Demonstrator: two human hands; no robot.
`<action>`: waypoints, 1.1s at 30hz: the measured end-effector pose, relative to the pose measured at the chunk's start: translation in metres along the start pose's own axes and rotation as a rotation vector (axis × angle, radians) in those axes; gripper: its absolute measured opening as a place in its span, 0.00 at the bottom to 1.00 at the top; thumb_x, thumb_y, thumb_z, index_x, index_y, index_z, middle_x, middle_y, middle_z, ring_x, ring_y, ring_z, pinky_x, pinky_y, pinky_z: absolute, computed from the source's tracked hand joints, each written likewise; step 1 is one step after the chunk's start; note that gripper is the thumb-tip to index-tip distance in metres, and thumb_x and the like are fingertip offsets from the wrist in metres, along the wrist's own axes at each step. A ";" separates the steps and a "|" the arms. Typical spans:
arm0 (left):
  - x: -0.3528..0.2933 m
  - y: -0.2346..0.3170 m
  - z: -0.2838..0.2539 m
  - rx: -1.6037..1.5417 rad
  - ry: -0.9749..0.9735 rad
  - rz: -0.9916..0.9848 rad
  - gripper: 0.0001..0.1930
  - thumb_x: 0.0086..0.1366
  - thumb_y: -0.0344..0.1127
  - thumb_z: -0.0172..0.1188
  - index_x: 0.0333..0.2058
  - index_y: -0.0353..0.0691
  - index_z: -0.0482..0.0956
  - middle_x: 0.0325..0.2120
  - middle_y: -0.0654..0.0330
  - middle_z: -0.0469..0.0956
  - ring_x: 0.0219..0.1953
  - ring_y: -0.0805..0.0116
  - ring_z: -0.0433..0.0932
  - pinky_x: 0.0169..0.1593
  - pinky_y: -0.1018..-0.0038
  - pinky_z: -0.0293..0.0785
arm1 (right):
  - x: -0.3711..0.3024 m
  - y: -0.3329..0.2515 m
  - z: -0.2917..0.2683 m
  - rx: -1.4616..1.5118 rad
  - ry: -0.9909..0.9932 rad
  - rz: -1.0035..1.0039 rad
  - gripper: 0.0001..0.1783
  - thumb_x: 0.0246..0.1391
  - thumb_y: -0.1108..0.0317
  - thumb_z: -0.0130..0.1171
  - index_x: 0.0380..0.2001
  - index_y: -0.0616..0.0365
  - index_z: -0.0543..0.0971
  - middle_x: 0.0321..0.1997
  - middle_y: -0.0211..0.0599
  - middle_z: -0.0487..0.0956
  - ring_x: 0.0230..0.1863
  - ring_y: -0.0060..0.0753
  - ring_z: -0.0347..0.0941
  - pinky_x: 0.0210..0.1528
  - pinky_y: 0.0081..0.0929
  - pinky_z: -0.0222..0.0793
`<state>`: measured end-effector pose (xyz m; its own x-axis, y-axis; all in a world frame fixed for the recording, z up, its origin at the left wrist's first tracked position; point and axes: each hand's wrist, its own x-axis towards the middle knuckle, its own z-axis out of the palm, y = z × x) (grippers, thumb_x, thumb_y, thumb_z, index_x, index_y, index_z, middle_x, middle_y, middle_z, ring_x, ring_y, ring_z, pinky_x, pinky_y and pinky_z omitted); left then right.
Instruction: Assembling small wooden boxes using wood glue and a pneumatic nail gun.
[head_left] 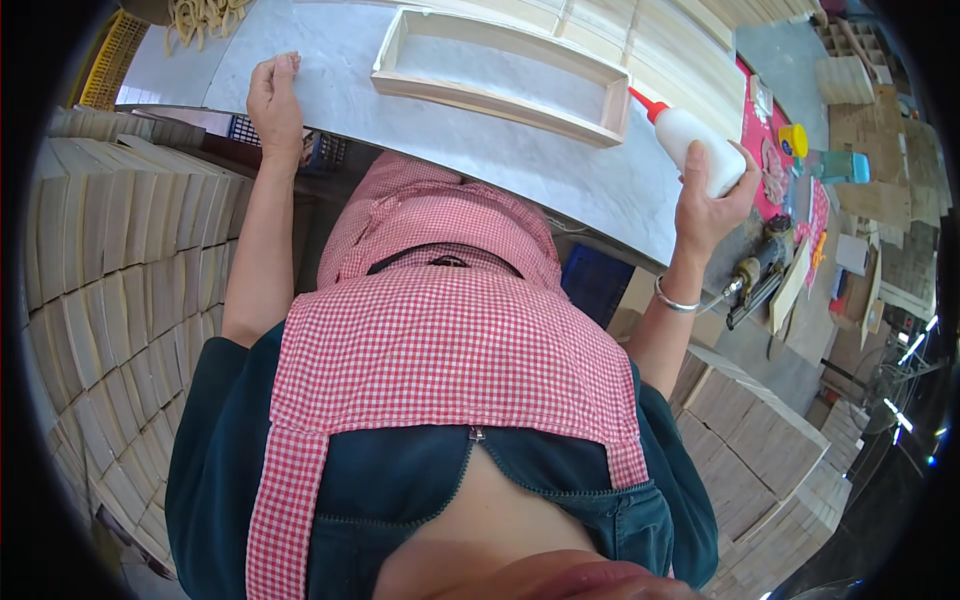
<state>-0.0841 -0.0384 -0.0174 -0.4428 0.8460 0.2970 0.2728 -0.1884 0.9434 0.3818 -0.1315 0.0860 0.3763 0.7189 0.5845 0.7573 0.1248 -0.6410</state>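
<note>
My right hand (712, 200) is wrapped round a white squeeze bottle (690, 140) with a red nozzle. The bottle tilts to the upper left, its tip at the right end of a shallow wooden frame (500, 108). Whether the tip touches the wood I cannot tell. The long, narrow frame lies on a pale marbled table (330, 60), whose top shows inside it. Left of the frame, apart from it, my left hand (274, 105) is at the table's near edge. Its fingers are curled and pressed together; anything inside them is hidden.
Light wooden strips (640, 40) lie beyond the frame. On the right are a yellow-lidded container (792, 140), a nail gun (760, 265) and stacked boards (760, 430). Piled wooden pieces (110, 250) flank my left arm. A yellow basket (112, 60) stands far left.
</note>
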 end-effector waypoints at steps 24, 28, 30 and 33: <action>-0.007 0.013 0.002 0.146 -0.067 0.089 0.14 0.68 0.39 0.65 0.31 0.32 0.85 0.45 0.59 0.82 0.45 0.68 0.78 0.49 0.78 0.71 | -0.060 -0.114 0.114 0.538 -0.380 0.025 0.30 0.55 0.60 0.70 0.55 0.61 0.69 0.46 0.46 0.75 0.35 0.39 0.78 0.34 0.28 0.77; -0.004 0.005 0.001 0.201 -0.051 0.206 0.13 0.67 0.39 0.67 0.31 0.33 0.85 0.50 0.58 0.80 0.49 0.67 0.78 0.49 0.78 0.72 | -0.056 -0.123 0.126 0.490 -0.424 -0.020 0.31 0.54 0.60 0.71 0.54 0.62 0.69 0.44 0.46 0.77 0.36 0.40 0.78 0.37 0.29 0.77; -0.003 0.003 0.000 0.205 -0.051 0.196 0.13 0.66 0.39 0.67 0.31 0.33 0.85 0.51 0.58 0.79 0.49 0.67 0.77 0.50 0.78 0.72 | -0.054 -0.124 0.123 0.475 -0.413 -0.038 0.31 0.54 0.60 0.71 0.54 0.62 0.69 0.44 0.46 0.77 0.37 0.39 0.78 0.37 0.29 0.77; -0.002 0.002 0.000 0.214 -0.056 0.173 0.12 0.66 0.39 0.68 0.31 0.34 0.85 0.54 0.58 0.77 0.51 0.67 0.77 0.50 0.78 0.72 | -0.050 -0.121 0.112 0.428 -0.373 -0.089 0.30 0.53 0.60 0.72 0.53 0.62 0.70 0.43 0.45 0.78 0.37 0.38 0.78 0.37 0.29 0.76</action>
<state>-0.0829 -0.0402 -0.0164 -0.3276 0.8377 0.4369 0.5170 -0.2281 0.8250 0.2114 -0.1062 0.0790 0.0479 0.8759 0.4802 0.4651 0.4059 -0.7867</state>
